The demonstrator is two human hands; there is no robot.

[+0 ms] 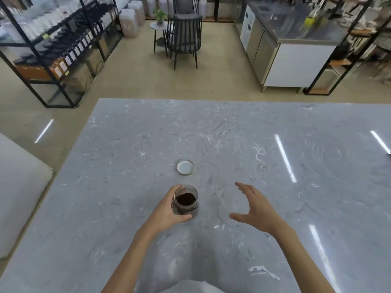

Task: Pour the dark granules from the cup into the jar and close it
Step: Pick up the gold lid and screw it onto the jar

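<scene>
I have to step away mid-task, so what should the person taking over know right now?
Left hand: wrapped around the jar, which stands upright on the marble table.
Right hand: open, empty, beside a faint clear cup that is hard to make out.
The jar holds dark granules and is uncapped.
The lid lies on the table beyond the jar, white inside facing up.
Done: pouring, it seems.
Left: pick up the lid and close the jar.

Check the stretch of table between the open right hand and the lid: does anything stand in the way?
Nothing visible does. The right hand hovers open; only bare marble table separates it from the lid. The jar, in the left hand, stands aside.
</scene>
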